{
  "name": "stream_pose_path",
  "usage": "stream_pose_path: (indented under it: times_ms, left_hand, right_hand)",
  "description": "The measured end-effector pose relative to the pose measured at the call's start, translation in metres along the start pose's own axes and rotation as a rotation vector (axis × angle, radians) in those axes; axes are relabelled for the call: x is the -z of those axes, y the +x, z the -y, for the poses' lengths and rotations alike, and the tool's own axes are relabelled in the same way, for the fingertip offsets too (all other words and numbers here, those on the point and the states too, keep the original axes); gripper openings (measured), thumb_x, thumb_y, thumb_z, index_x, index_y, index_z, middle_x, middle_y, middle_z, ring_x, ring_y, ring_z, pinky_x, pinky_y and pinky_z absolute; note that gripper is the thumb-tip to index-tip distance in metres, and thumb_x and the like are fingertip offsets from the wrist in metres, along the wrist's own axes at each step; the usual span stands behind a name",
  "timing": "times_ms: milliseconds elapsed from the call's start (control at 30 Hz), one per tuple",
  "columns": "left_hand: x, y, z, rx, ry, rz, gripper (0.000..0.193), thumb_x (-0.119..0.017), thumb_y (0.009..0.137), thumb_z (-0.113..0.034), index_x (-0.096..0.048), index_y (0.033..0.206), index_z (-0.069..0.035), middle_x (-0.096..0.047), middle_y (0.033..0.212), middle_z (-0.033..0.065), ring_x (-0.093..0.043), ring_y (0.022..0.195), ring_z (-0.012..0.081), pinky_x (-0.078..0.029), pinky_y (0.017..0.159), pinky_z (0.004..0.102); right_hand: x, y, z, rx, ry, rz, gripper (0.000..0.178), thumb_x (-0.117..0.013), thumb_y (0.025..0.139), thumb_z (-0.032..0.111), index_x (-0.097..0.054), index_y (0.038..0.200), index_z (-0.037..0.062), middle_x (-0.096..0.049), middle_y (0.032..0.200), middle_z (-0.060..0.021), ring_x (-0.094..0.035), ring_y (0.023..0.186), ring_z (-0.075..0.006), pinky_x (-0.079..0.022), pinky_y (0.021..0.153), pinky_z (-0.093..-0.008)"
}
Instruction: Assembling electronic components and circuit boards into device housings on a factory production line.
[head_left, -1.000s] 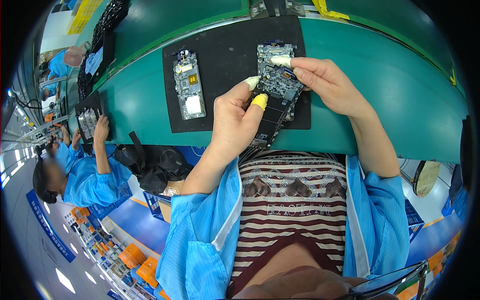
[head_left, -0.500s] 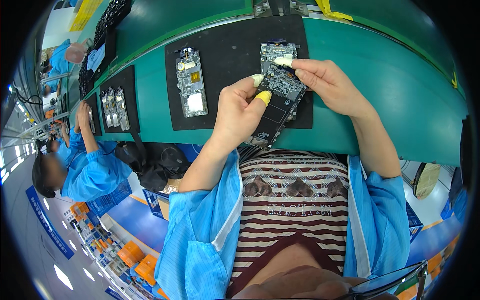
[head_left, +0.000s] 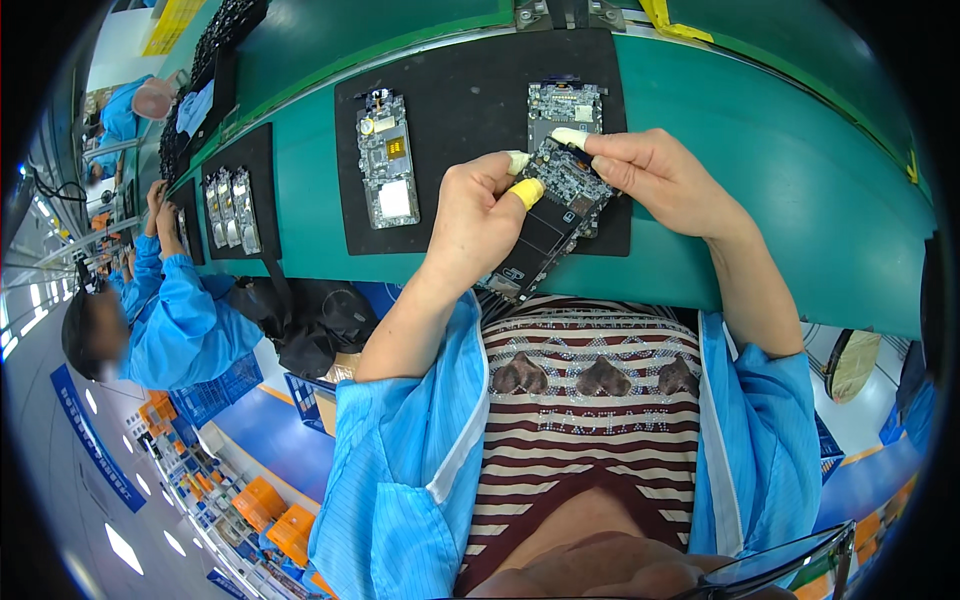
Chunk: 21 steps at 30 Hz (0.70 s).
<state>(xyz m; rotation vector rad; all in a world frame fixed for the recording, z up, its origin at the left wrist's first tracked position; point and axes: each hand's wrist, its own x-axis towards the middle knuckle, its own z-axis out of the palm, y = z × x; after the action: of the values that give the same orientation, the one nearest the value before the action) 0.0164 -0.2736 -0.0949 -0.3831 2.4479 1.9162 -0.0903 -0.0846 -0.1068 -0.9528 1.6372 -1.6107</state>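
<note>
My left hand (head_left: 478,215), with a white and a yellow finger cot, pinches the left edge of a long black circuit board (head_left: 543,232). The board is held tilted above the mat, its component-covered end up and to the right. My right hand (head_left: 660,180), a white cot on its index finger, grips the board's upper right corner between thumb and index finger. Partly hidden behind it, a second circuit board (head_left: 566,103) lies on the black mat (head_left: 465,110). Further left on the mat rests another board (head_left: 386,160) with a white square and a gold patch.
On a smaller dark mat (head_left: 262,170) at the left lie several boards (head_left: 232,210). A co-worker in a blue smock (head_left: 185,330) sits there, hands at the green bench (head_left: 770,200). A black bag (head_left: 320,325) hangs below the bench edge. A metal rail (head_left: 440,52) runs behind the mat.
The held board and my right fingers have shifted slightly down, showing more of the board behind. The co-worker's hands at the left have moved a little.
</note>
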Motion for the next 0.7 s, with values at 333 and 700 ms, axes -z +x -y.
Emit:
stream_pose_path:
  times_ms: [333, 700]
  left_hand:
    - [-0.004, -0.008, -0.013, -0.167, 0.231, -0.123, 0.005, -0.056, 0.072, 0.004, -0.058, 0.077, 0.006, -0.050, 0.054, 0.0118, -0.040, 0.049, 0.0069, -0.032, 0.043, 0.0276]
    - [0.044, 0.040, 0.024, -0.089, -0.137, -0.290, 0.013, -0.047, 0.089, -0.003, -0.058, 0.093, 0.003, -0.062, 0.077, 0.0017, -0.051, 0.063, 0.0034, -0.041, 0.054, 0.0184]
  right_hand:
    - [-0.002, 0.002, -0.001, -0.071, 0.079, 0.045, 0.031, -0.048, 0.093, 0.014, -0.052, 0.119, -0.0021, -0.061, 0.085, -0.0024, -0.050, 0.076, -0.0057, -0.044, 0.068, -0.0215]
    - [0.001, 0.009, -0.001, 0.146, 0.025, -0.430, 0.037, -0.043, 0.095, 0.015, -0.044, 0.126, -0.0059, -0.057, 0.115, -0.0139, -0.056, 0.102, -0.0188, -0.046, 0.085, -0.0296]
